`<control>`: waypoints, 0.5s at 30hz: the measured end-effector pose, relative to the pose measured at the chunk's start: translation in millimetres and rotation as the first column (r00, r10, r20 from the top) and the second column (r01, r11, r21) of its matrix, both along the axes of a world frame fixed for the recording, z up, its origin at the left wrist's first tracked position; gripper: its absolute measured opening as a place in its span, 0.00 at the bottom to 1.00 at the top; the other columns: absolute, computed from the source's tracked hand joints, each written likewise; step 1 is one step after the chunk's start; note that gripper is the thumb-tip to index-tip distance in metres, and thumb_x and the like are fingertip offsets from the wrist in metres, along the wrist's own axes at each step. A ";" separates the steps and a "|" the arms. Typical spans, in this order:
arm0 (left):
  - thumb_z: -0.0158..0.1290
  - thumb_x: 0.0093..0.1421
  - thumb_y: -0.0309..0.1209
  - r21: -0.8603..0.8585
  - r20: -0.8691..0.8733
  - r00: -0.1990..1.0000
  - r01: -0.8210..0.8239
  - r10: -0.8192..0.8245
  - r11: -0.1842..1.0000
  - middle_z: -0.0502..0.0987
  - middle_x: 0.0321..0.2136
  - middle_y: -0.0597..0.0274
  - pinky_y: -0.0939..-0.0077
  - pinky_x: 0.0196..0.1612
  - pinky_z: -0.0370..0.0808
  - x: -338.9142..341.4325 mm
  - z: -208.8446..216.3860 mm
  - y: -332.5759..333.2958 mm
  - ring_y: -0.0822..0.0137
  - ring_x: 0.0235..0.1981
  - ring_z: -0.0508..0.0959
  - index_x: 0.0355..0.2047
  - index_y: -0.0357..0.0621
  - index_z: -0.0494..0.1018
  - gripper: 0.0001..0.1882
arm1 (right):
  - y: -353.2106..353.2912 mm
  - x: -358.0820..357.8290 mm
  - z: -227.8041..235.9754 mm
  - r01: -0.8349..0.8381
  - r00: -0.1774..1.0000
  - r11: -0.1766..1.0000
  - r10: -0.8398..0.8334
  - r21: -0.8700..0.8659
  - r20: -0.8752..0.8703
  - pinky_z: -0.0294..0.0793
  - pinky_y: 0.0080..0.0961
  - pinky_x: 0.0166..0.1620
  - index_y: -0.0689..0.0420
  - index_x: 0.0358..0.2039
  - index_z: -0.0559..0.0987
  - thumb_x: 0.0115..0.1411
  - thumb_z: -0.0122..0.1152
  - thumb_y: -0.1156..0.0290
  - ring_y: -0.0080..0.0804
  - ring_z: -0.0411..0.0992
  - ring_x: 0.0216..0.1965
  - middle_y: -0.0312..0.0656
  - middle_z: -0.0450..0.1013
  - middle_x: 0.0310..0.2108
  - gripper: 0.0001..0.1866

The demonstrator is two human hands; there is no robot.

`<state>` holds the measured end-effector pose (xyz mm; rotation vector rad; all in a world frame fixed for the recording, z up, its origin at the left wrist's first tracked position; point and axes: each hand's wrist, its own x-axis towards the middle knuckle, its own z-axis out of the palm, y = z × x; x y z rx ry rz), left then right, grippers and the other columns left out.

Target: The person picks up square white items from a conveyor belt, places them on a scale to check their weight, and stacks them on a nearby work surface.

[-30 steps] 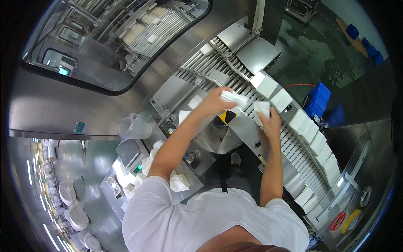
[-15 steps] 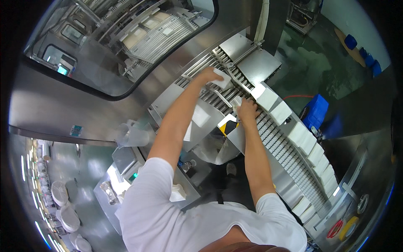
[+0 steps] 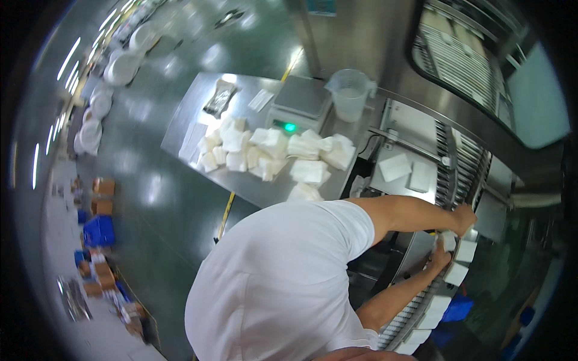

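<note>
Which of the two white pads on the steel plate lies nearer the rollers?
The right pad, close beside the rollers; the left pad lies farther off.

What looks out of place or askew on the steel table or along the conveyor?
The white bundles on the steel table look untidy: they lie heaped at mixed angles beside the scale, unlike the neater row of white packs along the conveyor. I can see no clear spill or damage.
</note>
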<state>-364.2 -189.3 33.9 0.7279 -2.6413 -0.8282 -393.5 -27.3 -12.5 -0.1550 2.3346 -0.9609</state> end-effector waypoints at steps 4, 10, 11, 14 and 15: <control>0.69 0.36 0.37 0.114 -0.496 0.867 0.010 0.048 0.993 0.76 0.37 0.44 0.60 0.47 0.74 140.1 90.3 8.1 0.46 0.39 0.77 0.35 0.42 0.78 0.24 | 25.0 3.0 21.5 -0.275 0.807 0.961 0.248 0.031 -0.536 0.73 0.43 0.51 0.71 0.49 0.78 0.55 0.72 0.57 0.51 0.75 0.48 0.62 0.75 0.49 0.31; 0.73 0.43 0.38 0.724 -0.334 0.763 -0.168 0.554 0.669 0.80 0.35 0.63 0.73 0.40 0.77 484.9 194.7 -14.6 0.72 0.36 0.79 0.43 0.41 0.77 0.28 | -42.3 192.6 172.3 -0.736 0.626 0.651 0.547 -0.188 -0.557 0.74 0.37 0.51 0.66 0.48 0.77 0.54 0.73 0.68 0.44 0.75 0.47 0.55 0.76 0.47 0.23; 0.73 0.45 0.38 0.609 -0.394 0.655 -0.338 0.644 0.717 0.80 0.32 0.66 0.75 0.40 0.77 543.8 181.5 -19.3 0.72 0.34 0.80 0.44 0.43 0.77 0.27 | -61.5 240.0 182.1 -0.727 0.687 0.584 0.624 -0.361 -0.373 0.75 0.32 0.50 0.65 0.50 0.76 0.55 0.72 0.70 0.38 0.75 0.47 0.50 0.76 0.47 0.24; 0.70 0.50 0.33 0.664 -0.277 0.518 -0.506 0.810 0.551 0.82 0.36 0.61 0.75 0.39 0.78 707.4 164.0 -29.6 0.73 0.35 0.81 0.44 0.40 0.77 0.22 | -97.0 387.2 188.0 -0.809 0.376 0.287 0.923 -0.512 -0.077 0.76 0.29 0.48 0.63 0.51 0.77 0.57 0.69 0.71 0.29 0.76 0.44 0.42 0.80 0.41 0.21; 0.70 0.50 0.33 0.687 -0.238 0.481 -0.531 0.844 0.496 0.81 0.37 0.62 0.74 0.42 0.77 750.3 157.2 -30.8 0.72 0.37 0.80 0.45 0.39 0.76 0.24 | -104.3 432.3 198.7 -0.896 0.179 0.103 0.974 -0.431 -0.138 0.76 0.28 0.47 0.63 0.53 0.75 0.56 0.70 0.69 0.28 0.76 0.43 0.42 0.79 0.43 0.25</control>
